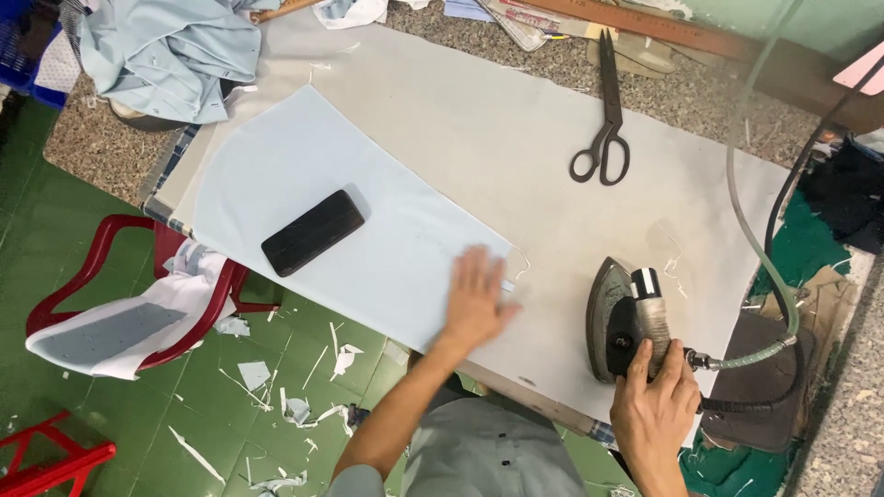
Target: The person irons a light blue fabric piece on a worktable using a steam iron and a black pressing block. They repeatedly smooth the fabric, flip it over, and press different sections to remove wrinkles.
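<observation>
Dark scissors [603, 138] lie closed on the white table cover [516, 120], well apart from a black rectangular block [312, 232]. Crumpled light-blue garments [170, 46] heaped at the table's far left corner. Wooden ruler [663, 28] along the far edge. Red plastic chair [110, 304] holds white cloth; fabric scraps [295, 410] litter the green floor [55, 433].

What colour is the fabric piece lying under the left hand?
Pale blue, plain with no pattern; the head view shows the fabric piece under the left hand.
</observation>
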